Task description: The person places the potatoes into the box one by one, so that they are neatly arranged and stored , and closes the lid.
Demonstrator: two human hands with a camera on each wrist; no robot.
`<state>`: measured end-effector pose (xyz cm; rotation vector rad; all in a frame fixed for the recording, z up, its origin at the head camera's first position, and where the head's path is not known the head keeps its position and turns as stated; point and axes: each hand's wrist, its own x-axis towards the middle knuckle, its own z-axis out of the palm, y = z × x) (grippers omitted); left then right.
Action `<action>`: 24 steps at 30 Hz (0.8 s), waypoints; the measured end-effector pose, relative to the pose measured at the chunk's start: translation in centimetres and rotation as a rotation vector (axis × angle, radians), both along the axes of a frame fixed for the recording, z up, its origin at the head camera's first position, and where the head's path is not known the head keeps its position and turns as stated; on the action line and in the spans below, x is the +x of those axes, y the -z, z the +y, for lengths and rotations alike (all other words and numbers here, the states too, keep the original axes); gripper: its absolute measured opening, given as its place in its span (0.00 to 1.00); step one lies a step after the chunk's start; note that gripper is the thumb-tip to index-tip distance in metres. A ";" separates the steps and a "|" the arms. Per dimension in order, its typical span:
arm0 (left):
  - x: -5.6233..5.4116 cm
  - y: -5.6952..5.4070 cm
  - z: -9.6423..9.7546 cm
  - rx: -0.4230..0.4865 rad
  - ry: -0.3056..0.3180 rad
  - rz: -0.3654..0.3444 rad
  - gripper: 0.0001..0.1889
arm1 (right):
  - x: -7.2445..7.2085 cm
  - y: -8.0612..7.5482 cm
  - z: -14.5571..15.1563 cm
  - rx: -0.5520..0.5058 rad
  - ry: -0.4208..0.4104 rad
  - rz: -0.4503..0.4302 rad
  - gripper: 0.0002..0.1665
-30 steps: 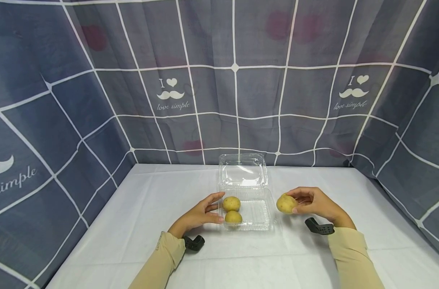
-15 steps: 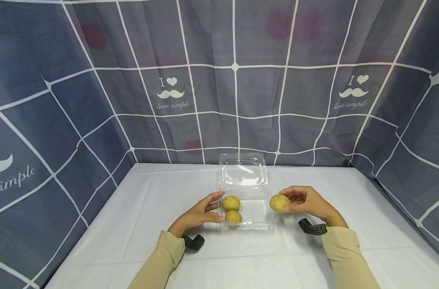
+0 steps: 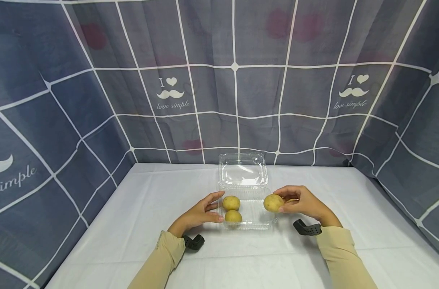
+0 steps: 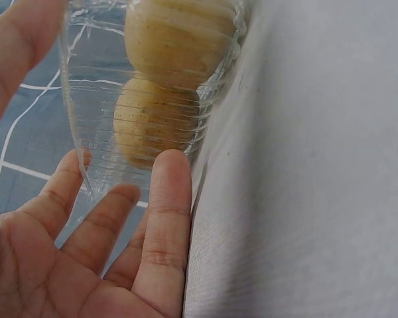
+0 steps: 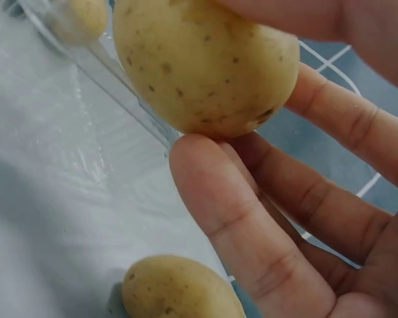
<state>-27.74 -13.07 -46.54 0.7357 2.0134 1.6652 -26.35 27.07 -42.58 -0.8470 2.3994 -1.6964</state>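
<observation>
The right hand (image 3: 309, 204) pinches one held potato (image 3: 273, 203) between thumb and fingertips, gripping its near and right sides and leaving the far-left end bare. That potato sits out in front of the fingertips, level with the right end of a clear plastic container (image 3: 253, 208); whether it clears the rim or touches it cannot be told. Just past the fingers, in the right wrist view, a loose potato (image 5: 182, 288) lies on the table (image 3: 255, 257).

The left hand (image 3: 198, 212) has its fingers loosely spread around the container's left end, thumb toward the near corner and fingers toward the far one, the tips at the ribbed wall. Just inside that wall, beside those fingertips, are the far potato (image 3: 231, 203) and the near potato (image 3: 233, 217), one behind the other. Farther out from both hands the lid (image 3: 242, 170) stands open at the container's back, in front of the checked curtain (image 3: 234, 96).

The potatoes look firm, smooth and fairly light, so a pinch across the middle should hold; a rounded skin could roll if gripped near an end. The container looks thin, springy and slippery, likely to slide or dent if pressed, and best steadied low on its side wall.
</observation>
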 end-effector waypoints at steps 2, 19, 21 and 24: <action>0.0 0.0 0.0 0.001 -0.001 0.002 0.50 | 0.0 0.0 -0.2 0.007 -0.004 0.007 0.27; -0.1 0.0 0.0 0.003 0.000 -0.008 0.50 | -0.3 0.0 -2.5 0.013 -0.031 0.021 0.27; -0.1 0.0 0.0 0.004 0.000 -0.007 0.50 | -0.3 0.1 -2.8 0.012 -0.037 0.021 0.27; -0.1 0.1 0.0 0.005 0.000 -0.005 0.50 | -0.4 0.3 -3.2 0.005 -0.044 0.022 0.26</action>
